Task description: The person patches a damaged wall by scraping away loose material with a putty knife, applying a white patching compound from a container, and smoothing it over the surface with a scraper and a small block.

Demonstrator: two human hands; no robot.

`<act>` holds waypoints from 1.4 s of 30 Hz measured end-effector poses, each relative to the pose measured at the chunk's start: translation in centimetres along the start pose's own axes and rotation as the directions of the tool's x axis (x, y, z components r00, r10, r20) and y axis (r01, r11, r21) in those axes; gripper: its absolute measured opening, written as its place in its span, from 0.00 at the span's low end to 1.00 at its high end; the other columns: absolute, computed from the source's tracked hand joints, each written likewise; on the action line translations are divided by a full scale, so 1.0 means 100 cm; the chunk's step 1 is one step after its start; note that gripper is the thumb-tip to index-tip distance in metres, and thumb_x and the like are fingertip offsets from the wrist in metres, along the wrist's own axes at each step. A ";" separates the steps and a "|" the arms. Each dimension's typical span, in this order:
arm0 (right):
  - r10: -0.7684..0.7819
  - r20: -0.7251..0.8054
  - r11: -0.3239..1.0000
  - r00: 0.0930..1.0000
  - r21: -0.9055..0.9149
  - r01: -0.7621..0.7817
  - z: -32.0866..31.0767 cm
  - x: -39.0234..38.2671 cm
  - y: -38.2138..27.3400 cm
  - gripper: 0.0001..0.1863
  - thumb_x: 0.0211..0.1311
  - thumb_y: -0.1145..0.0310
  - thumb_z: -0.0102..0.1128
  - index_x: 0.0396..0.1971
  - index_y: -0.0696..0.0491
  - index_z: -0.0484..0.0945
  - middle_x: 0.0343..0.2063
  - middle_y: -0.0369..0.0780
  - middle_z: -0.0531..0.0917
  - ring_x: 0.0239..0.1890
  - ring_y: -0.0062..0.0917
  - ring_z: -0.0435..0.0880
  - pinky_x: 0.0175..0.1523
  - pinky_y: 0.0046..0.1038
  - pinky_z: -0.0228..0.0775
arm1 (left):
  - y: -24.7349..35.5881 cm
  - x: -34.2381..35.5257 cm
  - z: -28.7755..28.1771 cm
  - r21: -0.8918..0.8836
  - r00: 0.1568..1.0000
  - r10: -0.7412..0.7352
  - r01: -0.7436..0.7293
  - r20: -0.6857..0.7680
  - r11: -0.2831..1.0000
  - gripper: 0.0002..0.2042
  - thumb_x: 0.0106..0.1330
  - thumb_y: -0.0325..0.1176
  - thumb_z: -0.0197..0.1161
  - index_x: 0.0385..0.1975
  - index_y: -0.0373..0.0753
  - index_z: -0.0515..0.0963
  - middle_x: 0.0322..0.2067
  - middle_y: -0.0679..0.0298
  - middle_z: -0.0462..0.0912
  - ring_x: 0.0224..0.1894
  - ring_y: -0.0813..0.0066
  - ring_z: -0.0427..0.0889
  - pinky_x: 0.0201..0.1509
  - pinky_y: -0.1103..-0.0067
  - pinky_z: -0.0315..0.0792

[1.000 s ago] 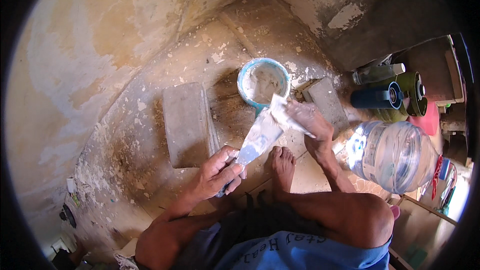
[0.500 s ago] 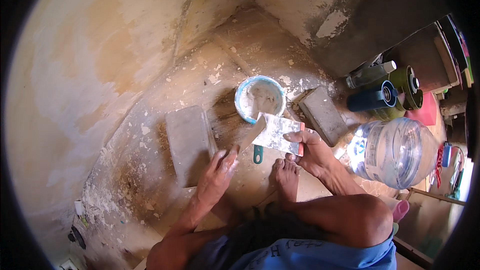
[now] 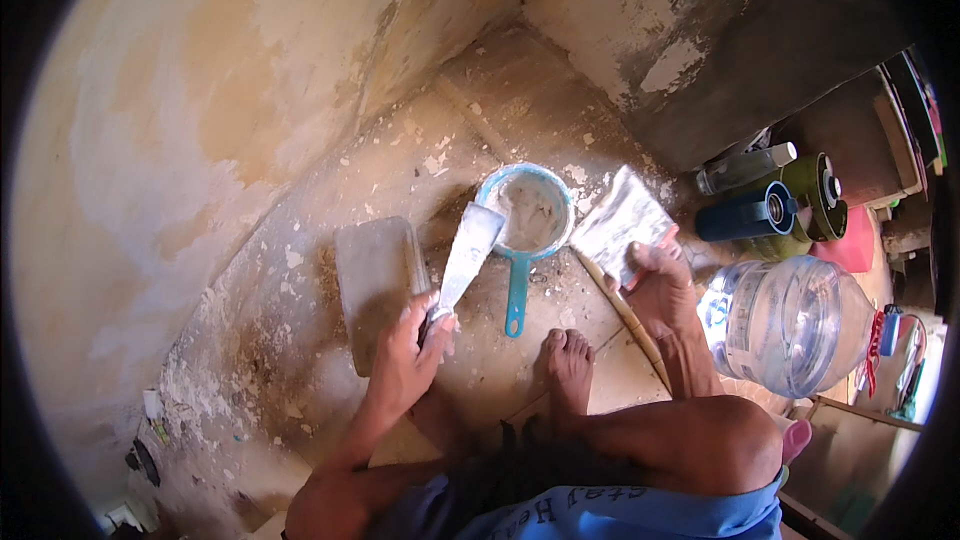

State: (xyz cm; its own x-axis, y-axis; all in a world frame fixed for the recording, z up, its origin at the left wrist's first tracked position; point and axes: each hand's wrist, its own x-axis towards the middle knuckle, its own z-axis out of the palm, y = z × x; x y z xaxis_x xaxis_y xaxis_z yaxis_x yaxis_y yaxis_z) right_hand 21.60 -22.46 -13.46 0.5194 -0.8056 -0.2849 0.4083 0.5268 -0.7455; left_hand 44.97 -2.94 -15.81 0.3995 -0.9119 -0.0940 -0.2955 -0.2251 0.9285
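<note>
My left hand (image 3: 408,345) is closed around the handle of a putty knife (image 3: 468,252). Its pale-smeared blade points up, just left of the dipper. In my right hand (image 3: 665,295), pinched by its reddish edge, is a flat rectangular plate (image 3: 622,220) coated with white paste. It is tilted and held clear of the dipper, to its right. Between the two tools a turquoise dipper (image 3: 517,295) stands on the floor, its handle toward me. Whitish paste (image 3: 530,215) lies inside it.
A grey slab (image 3: 370,265) lies left of the dipper, and a thin stick (image 3: 640,332) runs beneath my right hand. On the right are a large clear water jug (image 3: 785,325), a blue flask (image 3: 735,220), a green jug (image 3: 828,200) and a clear bottle (image 3: 745,168). Patchy walls meet ahead.
My hands have moved apart. The putty knife has left the plate and now points up beside the dipper. The plate has swung right and tilted, uncovering the dipper's handle.
</note>
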 end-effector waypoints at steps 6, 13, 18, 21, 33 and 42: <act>-0.028 -0.105 1.000 0.994 -0.014 0.027 -0.039 0.006 0.010 0.16 0.56 0.72 0.64 0.45 0.55 0.76 0.36 0.37 0.82 0.38 0.22 0.81 0.39 0.29 0.76 | 0.004 0.040 -0.024 0.006 0.961 -0.208 0.210 0.183 0.978 0.15 0.71 0.29 0.54 0.54 0.30 0.70 0.29 0.63 0.78 0.25 0.82 0.77 0.27 0.81 0.72; 0.323 0.073 0.945 0.944 -0.076 -0.317 -0.066 -0.002 0.068 0.24 0.57 0.73 0.65 0.55 0.60 0.74 0.42 0.39 0.84 0.40 0.23 0.82 0.45 0.28 0.75 | 0.045 0.130 -0.028 0.386 0.793 -0.409 0.241 0.451 0.891 0.14 0.70 0.32 0.57 0.50 0.30 0.72 0.33 0.59 0.81 0.24 0.76 0.82 0.24 0.79 0.73; 0.353 0.167 0.918 0.921 -0.253 -0.306 -0.086 -0.018 0.119 0.18 0.61 0.78 0.62 0.52 0.61 0.78 0.58 0.42 0.76 0.53 0.22 0.78 0.59 0.29 0.69 | 0.057 0.166 -0.003 0.508 0.639 -0.620 0.386 0.456 0.770 0.15 0.66 0.31 0.58 0.51 0.33 0.72 0.36 0.55 0.82 0.29 0.67 0.84 0.31 0.71 0.77; 0.414 0.254 0.878 0.874 -0.366 -0.309 -0.086 -0.022 0.130 0.15 0.63 0.76 0.61 0.49 0.62 0.81 0.66 0.38 0.68 0.57 0.21 0.73 0.63 0.26 0.62 | 0.043 0.158 -0.002 0.754 0.866 0.007 -0.440 0.501 0.487 0.17 0.61 0.30 0.60 0.50 0.32 0.74 0.38 0.51 0.83 0.40 0.54 0.83 0.45 0.64 0.76; 0.500 0.291 0.817 0.816 -0.470 -0.333 -0.078 -0.003 0.142 0.12 0.63 0.73 0.61 0.44 0.62 0.81 0.44 0.38 0.83 0.40 0.17 0.78 0.49 0.23 0.69 | 0.074 0.207 0.042 0.804 0.771 -0.279 -0.460 0.572 0.377 0.06 0.53 0.24 0.58 0.24 0.27 0.79 0.26 0.43 0.81 0.35 0.47 0.83 0.41 0.60 0.77; 0.492 0.318 0.869 0.811 -0.233 -0.436 -0.072 0.001 0.156 0.12 0.65 0.72 0.61 0.46 0.61 0.80 0.37 0.36 0.83 0.37 0.18 0.78 0.47 0.24 0.71 | 0.046 0.225 0.075 0.787 0.733 -0.307 -0.501 0.607 0.359 0.05 0.53 0.20 0.55 0.22 0.27 0.79 0.21 0.47 0.82 0.31 0.54 0.86 0.38 0.63 0.79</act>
State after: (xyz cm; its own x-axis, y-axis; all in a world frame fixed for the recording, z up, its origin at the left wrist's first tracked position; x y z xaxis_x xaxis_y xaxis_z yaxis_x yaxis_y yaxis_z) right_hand 22.58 -16.24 -29.47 0.8606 -0.3077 -0.4059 -0.0466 0.7460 -0.6644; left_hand 46.06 -27.05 -16.40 -0.1432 -0.8077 -0.5719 -0.9895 0.1061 0.0979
